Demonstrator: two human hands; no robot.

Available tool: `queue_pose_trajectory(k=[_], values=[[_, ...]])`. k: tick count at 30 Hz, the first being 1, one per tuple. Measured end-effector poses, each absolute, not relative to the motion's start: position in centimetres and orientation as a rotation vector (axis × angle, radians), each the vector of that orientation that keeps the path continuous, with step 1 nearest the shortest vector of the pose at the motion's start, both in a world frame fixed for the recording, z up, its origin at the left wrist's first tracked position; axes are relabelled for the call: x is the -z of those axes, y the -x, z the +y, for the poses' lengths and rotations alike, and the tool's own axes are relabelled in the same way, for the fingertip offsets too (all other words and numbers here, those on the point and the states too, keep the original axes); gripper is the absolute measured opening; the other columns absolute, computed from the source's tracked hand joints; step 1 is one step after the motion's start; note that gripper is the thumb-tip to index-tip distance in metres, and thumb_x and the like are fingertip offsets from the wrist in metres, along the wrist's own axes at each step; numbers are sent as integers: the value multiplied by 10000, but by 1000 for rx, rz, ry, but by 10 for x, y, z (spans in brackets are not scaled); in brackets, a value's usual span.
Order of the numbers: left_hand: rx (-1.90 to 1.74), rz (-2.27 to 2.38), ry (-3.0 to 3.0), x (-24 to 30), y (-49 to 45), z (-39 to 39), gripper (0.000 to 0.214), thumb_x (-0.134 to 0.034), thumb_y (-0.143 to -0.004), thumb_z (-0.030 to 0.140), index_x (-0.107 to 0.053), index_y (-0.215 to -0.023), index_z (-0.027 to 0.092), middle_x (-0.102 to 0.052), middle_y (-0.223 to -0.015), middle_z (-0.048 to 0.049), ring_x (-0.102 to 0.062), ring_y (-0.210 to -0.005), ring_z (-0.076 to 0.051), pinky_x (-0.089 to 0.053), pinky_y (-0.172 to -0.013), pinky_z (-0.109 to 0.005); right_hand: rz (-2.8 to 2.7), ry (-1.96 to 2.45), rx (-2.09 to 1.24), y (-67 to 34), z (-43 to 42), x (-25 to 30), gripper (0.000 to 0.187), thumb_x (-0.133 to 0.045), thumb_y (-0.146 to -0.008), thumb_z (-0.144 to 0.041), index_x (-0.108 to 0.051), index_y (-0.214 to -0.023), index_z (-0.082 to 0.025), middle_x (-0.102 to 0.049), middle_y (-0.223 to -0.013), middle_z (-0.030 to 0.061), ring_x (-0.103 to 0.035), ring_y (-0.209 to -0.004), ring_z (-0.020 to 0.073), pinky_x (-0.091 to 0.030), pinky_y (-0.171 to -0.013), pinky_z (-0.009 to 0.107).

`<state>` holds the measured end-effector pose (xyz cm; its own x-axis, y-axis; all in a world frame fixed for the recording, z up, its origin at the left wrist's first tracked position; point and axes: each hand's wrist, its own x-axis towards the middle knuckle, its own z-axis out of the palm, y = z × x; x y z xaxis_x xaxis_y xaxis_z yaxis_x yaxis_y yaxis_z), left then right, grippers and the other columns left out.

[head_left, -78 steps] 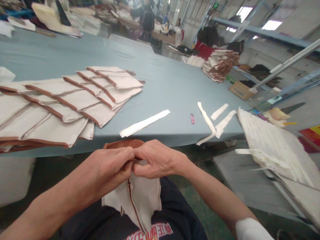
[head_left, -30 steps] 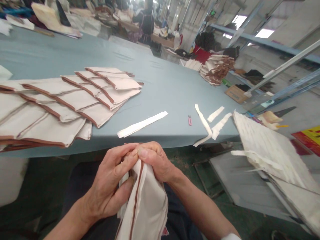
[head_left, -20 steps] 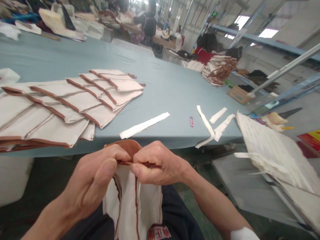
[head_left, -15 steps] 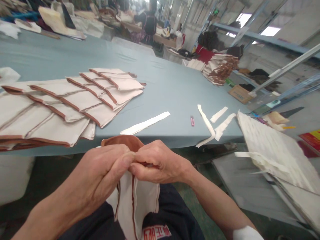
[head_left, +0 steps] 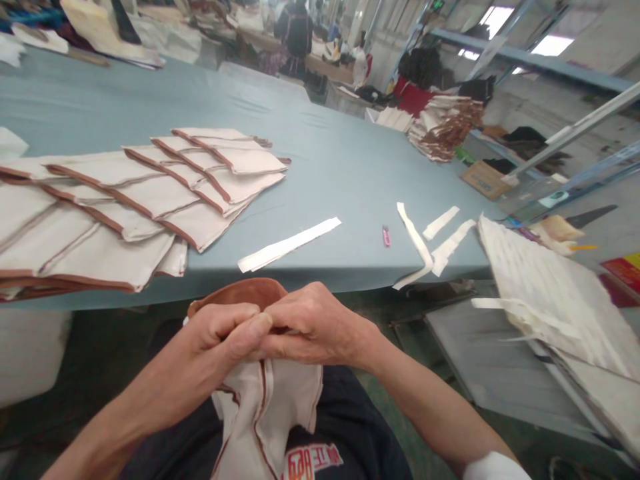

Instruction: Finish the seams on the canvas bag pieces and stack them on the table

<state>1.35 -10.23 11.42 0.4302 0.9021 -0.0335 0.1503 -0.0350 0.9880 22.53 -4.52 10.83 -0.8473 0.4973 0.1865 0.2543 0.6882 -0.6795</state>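
Observation:
A cream cloth bag with brown trim (head_left: 270, 407) hangs over my lap, below the table's front edge. My left hand (head_left: 220, 337) and my right hand (head_left: 313, 327) both pinch its top edge, thumbs and fingertips meeting at the middle. The brown rim (head_left: 240, 293) of the bag curls up behind my knuckles. The lower part of the bag drapes down between my forearms.
On the blue-grey table (head_left: 325, 167) lies a fanned row of finished cream bags (head_left: 140, 193), a cream strip (head_left: 290, 245), a small pink clipper (head_left: 385, 235) and more strips (head_left: 430, 243). A stack of cream fabric (head_left: 550, 287) sits at right. A person stands far back.
Over the last seconds my hands have kept working along the bag's top edge, lifting it and lowering it again; the brown rim now shows more behind my left hand.

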Motion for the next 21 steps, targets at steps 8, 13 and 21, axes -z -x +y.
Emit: queue_pose_trajectory(k=[8,13,21], values=[[-906,893,-1211,-91,-17,-107,639,-646,-1005,734,-393,-666,255,-292,-602,94,-230,-506,-92,-217,-405,-209,-2110,488,-1532,-216,-47,-119,534,-638,-1057,-507,-390,-662,-247,-396,-671,-49,-407,-660,118,-314,-611,266],[-1006,966,-1082,-74,-25,-104,666,-702,-943,782,-394,-676,256,-295,-616,101,-206,-537,-90,-237,-437,-200,-2164,585,-1386,-217,-48,-107,268,-510,-985,-308,-429,-736,-249,-448,-694,-48,-446,-667,126,-356,-641,264],[-967,977,-1055,-61,-18,-105,675,-714,-913,812,-412,-685,254,-322,-618,99,-234,-524,-88,-245,-432,-188,-2303,635,-1281,-216,-45,-103,122,-481,-925,-253,-500,-805,-242,-504,-705,-39,-486,-685,139,-360,-630,255]])
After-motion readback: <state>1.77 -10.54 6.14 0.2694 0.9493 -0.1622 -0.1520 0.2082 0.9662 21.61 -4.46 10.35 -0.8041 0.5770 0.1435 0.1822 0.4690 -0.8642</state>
